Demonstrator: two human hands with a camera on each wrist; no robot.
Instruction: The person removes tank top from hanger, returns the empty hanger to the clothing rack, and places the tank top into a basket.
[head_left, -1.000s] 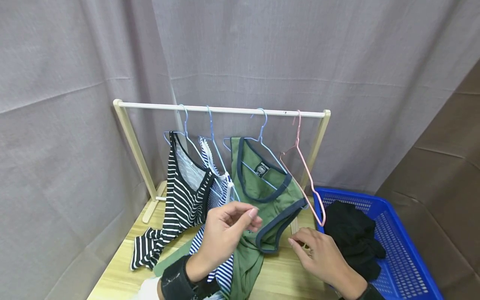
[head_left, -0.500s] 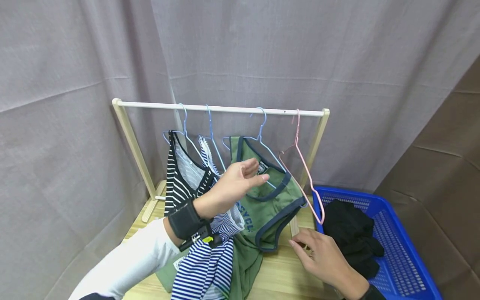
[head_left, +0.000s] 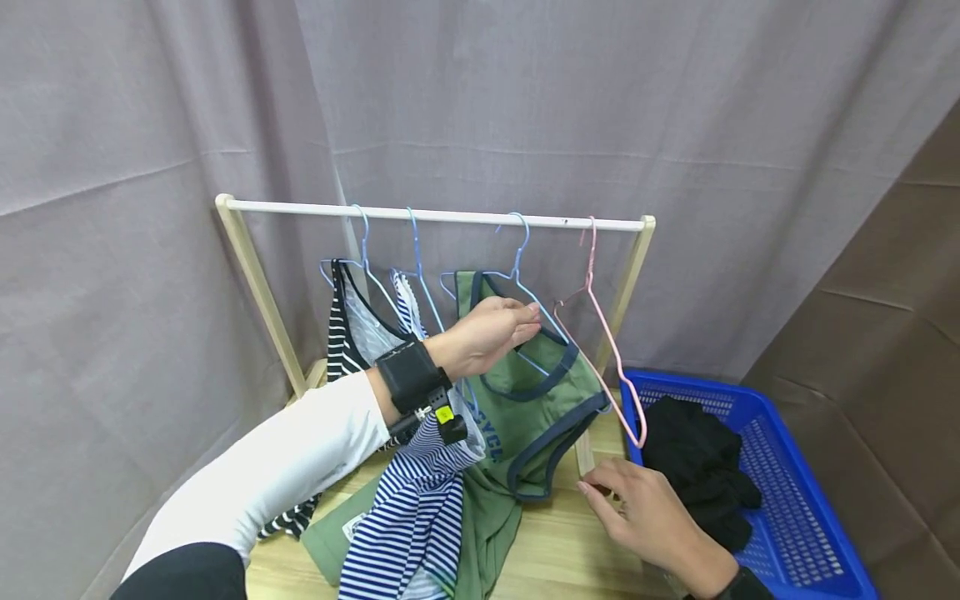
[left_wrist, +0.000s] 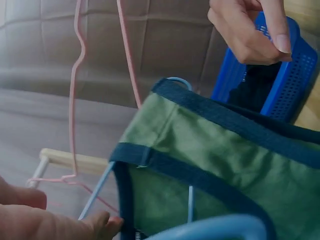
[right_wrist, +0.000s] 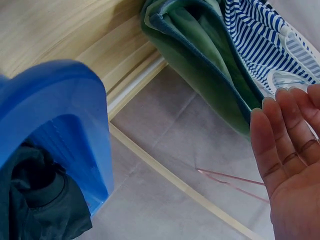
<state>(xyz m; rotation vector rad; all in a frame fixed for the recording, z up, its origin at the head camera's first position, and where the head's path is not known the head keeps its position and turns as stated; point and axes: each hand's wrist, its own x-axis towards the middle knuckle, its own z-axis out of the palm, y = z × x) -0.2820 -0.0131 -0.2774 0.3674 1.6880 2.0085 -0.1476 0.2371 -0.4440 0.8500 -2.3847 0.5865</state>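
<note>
My left hand (head_left: 491, 333) is raised in front of a green tank top (head_left: 521, 433) with dark trim, which hangs on a light blue hanger (head_left: 519, 250). In the left wrist view, its fingertips (left_wrist: 102, 227) are close beside the hanger's wire near the neckline; contact is hard to tell. My right hand (head_left: 641, 508) hovers low over the table, left of the blue basket, fingers relaxed and holding nothing. A pink hanger (head_left: 606, 325) hangs bare at the rail's right. A blue-and-white striped garment (head_left: 405, 517) hangs left of the green one, partly behind my left arm.
A wooden rack with a white rail (head_left: 450, 217) stands on a wooden table (head_left: 555, 567). A black-and-white striped top (head_left: 341, 333) hangs leftmost. The blue basket (head_left: 795, 467) at the right holds black cloth (head_left: 697, 467). Grey curtain (head_left: 480, 83) backs the scene.
My left hand has risen and moved right, from low in front of the garments to the green tank top's neckline. The right hand has stayed in place.
</note>
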